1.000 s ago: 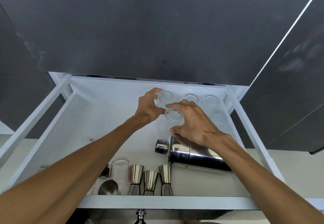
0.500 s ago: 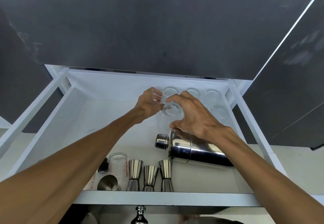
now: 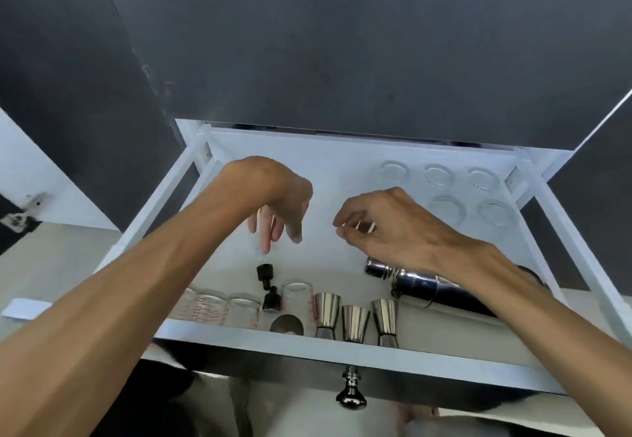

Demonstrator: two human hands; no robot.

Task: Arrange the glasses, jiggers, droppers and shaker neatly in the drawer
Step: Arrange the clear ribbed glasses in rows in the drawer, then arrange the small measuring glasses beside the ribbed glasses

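Note:
The white drawer (image 3: 342, 349) is pulled out. Several clear glasses (image 3: 448, 207) stand upside down in its back right corner. A steel shaker (image 3: 427, 286) lies on its side at the right. Three steel jiggers (image 3: 355, 322) stand in a row at the front, and another jigger (image 3: 286, 323) lies beside them. Two black droppers (image 3: 265, 274) lie left of centre. Red-marked measuring glasses (image 3: 244, 310) stand at the front left. My left hand (image 3: 277, 197) hangs with its fingers down just above a dropper, holding nothing. My right hand (image 3: 386, 228) hovers above the shaker, loosely curled and empty.
A dark cabinet front (image 3: 342, 43) fills the view above the drawer. White side rails (image 3: 574, 248) run along both sides. A metal knob (image 3: 350, 392) sticks out below the drawer's front edge. The bare drawer floor (image 3: 335, 170) shows between my hands and the back wall.
Both hands have let go of the glasses at the back and drawn back toward the middle. My left hand now hangs over the droppers. The view has shifted left.

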